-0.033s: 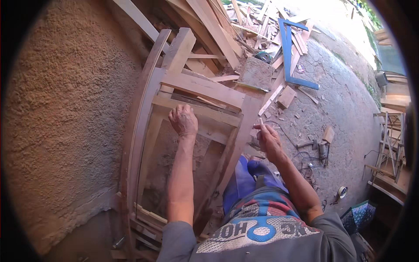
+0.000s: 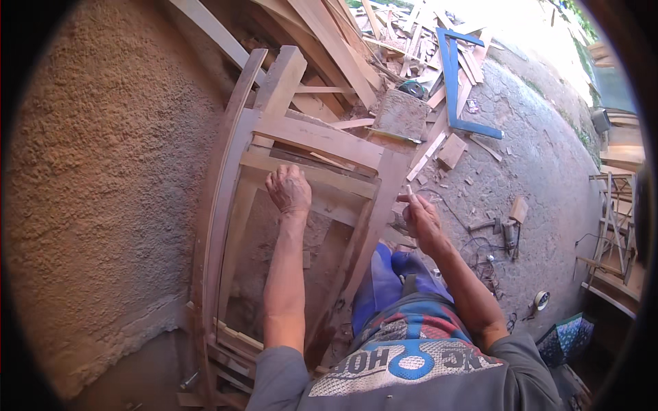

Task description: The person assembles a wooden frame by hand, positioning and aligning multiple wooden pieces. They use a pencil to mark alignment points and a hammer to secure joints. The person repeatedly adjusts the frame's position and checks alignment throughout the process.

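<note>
A wooden frame (image 2: 322,140) of pale planks leans by the wall, with an inner crosspiece (image 2: 336,179) below its upper rail. Over the left part of that crosspiece is my left hand (image 2: 289,190), its fingers curled closed. The fingertips face away, so what they hold, if anything, is hidden. My right hand (image 2: 425,222) is closed to the right of the frame, apart from it. A short, pale, slim stick (image 2: 410,191) pokes up from its fingers; I cannot tell its exact kind.
A rough brown wall (image 2: 110,171) rises on the left. Long boards and a scrap-wood pile (image 2: 411,51) lie at the back, beside a blue angled frame (image 2: 450,82). Power tools with cords (image 2: 507,234), a wood block (image 2: 451,151) and a tape roll (image 2: 541,299) lie on the floor at right.
</note>
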The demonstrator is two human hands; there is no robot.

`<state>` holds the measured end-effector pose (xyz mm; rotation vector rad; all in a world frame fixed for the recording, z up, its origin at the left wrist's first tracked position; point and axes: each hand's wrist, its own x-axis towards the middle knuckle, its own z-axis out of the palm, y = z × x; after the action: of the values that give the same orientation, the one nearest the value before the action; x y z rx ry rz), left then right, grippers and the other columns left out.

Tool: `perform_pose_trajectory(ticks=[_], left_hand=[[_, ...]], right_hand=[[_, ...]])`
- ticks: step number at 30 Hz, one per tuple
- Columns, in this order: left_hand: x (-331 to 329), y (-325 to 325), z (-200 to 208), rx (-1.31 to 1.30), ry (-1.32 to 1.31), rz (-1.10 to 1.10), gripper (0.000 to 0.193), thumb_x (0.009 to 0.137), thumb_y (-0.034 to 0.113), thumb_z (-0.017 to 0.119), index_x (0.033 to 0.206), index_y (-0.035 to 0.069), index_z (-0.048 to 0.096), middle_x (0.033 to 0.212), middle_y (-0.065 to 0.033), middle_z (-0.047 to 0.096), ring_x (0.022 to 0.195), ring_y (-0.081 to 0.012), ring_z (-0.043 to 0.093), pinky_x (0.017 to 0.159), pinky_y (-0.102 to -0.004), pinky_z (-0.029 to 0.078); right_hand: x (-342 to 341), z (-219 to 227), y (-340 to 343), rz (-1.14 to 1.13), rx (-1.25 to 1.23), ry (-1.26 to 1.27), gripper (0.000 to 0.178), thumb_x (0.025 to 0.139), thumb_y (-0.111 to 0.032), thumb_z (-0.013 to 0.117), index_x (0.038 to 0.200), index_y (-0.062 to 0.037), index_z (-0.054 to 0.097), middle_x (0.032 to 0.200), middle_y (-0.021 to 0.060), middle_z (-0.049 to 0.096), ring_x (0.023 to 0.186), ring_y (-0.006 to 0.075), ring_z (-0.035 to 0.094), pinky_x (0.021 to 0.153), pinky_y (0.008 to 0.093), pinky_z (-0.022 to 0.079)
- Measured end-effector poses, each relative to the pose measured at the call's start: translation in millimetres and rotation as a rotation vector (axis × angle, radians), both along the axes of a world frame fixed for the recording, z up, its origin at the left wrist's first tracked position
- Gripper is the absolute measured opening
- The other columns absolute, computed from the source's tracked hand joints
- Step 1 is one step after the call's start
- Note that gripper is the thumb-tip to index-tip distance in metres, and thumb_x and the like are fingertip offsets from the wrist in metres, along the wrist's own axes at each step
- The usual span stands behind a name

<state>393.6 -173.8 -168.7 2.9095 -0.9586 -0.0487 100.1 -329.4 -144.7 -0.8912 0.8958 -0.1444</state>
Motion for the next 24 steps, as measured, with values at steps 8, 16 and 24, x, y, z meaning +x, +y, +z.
perform_pose_trajectory(ticks=[8,16,24], left_hand=[[-40,-41,51,0.343,0.095,-0.025,0.097,0.076,0.078,0.067,0.126,-0.006,0.066,0.130,-0.0186,0.062,0.131,-0.0292,0.053,0.125,-0.0568,0.014],[-42,-45,52,0.393,0.160,0.032,0.089,0.078,0.077,0.068,0.127,0.002,0.069,0.138,-0.0196,0.057,0.137,-0.0312,0.048,0.123,-0.0598,0.014],[-44,-51,55,0.448,0.175,0.027,0.093,0.074,0.080,0.068,0.129,0.005,0.069,0.144,-0.0217,0.052,0.139,-0.0337,0.045,0.121,-0.0631,0.016]], right_hand=[[-12,15,8,-0.082,0.076,-0.212,0.027,0.111,-0.030,0.046,0.106,-0.0069,0.060,0.069,-0.0060,0.046,0.050,0.0024,0.032,0.043,0.0215,0.025],[-35,190,31,0.204,-0.900,-0.755,0.021,0.102,-0.020,0.060,0.112,-0.0040,0.069,0.075,0.0049,0.058,0.056,0.0131,0.055,0.049,0.0275,0.044],[-28,245,42,0.088,-1.170,-1.413,0.023,0.107,-0.015,0.050,0.123,-0.0137,0.066,0.077,0.0075,0.059,0.047,0.0103,0.035,0.042,0.0283,0.025]])
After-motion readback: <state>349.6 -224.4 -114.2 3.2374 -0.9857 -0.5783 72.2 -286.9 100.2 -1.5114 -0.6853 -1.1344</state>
